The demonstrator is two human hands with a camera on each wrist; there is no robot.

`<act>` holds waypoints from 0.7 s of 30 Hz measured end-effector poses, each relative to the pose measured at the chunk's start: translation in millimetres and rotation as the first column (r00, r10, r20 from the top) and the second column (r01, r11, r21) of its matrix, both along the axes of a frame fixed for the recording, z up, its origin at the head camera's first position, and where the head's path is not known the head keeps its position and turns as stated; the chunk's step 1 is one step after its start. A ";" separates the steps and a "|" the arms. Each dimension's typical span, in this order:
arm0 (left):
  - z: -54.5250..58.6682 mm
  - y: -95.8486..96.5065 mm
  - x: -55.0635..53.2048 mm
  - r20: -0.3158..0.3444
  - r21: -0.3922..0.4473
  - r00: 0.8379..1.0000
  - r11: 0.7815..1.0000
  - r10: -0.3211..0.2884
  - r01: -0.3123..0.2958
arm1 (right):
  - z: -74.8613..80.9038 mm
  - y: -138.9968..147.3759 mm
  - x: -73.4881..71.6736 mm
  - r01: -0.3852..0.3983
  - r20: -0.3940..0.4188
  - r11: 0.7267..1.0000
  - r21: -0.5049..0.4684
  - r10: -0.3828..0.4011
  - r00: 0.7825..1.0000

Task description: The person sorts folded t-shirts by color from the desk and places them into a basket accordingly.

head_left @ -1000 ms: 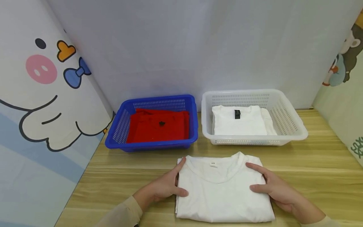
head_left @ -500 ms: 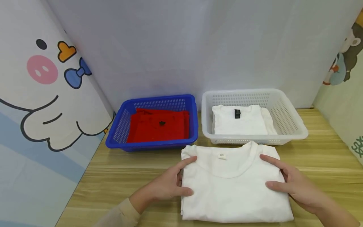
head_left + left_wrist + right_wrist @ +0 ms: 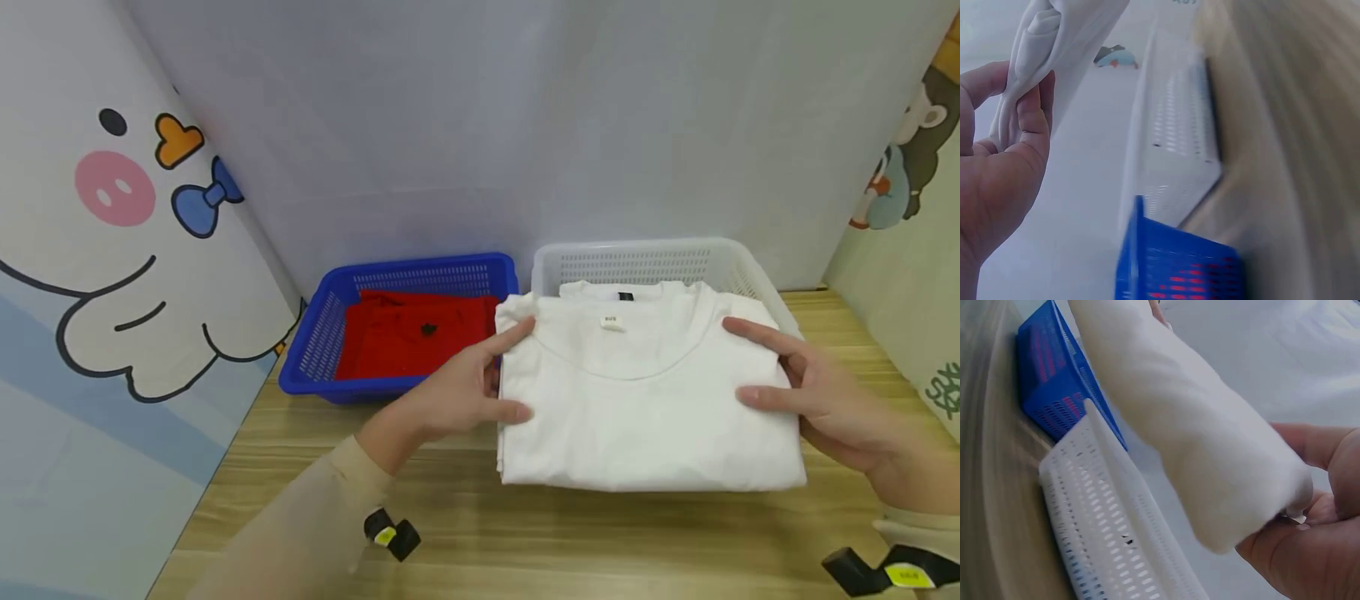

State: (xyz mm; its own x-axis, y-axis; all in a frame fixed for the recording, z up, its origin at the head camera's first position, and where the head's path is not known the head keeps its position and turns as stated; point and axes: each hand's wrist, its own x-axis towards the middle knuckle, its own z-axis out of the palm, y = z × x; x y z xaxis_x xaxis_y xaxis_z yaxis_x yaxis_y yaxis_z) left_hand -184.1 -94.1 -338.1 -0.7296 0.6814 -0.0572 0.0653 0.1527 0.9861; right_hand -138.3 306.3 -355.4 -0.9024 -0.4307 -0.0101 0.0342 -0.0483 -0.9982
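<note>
A folded white T-shirt (image 3: 637, 417) with a small neck label hangs in the air between both hands, partly in front of the white basket (image 3: 630, 252). My left hand (image 3: 465, 387) grips its left side, thumb on top and fingers beneath, as the left wrist view shows on the folded layers (image 3: 1035, 56). The right side is held by my right hand (image 3: 825, 396) in the same way. In the right wrist view the shirt's rolled edge (image 3: 1191, 437) stands above the basket's level. Another white shirt (image 3: 592, 292) with a black label shows behind it in the basket, mostly covered.
To the left stands a blue basket (image 3: 322, 387) with folded red clothes (image 3: 412, 342) in it. Both baskets rest on a wooden table (image 3: 480, 533) against a pale cloth backdrop (image 3: 420, 125). Printed cartoon panels flank the table on both sides.
Both hands have lifted the folded white T-shirt off the table and carried it forward and a little right. It now hides much of the white basket, which was in plain sight before.
</note>
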 end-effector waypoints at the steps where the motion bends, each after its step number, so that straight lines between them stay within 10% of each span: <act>1: 6.6 3.5 -7.8 -0.014 -0.011 1.000 1.000 0.006 -0.006 | 5.9 3.3 -7.5 0.008 0.005 1.000 0.000 -0.008 1.000; 11: 47.9 48.2 -84.2 -0.049 -0.164 0.989 0.976 0.137 -0.143 | 59.2 21.9 -82.8 0.174 0.141 0.983 0.056 -0.180 0.973; 21: 20.0 90.4 -137.0 -0.040 -0.228 0.956 0.929 0.291 -0.292 | 46.2 35.1 -140.8 0.169 0.248 0.955 0.242 -0.230 0.941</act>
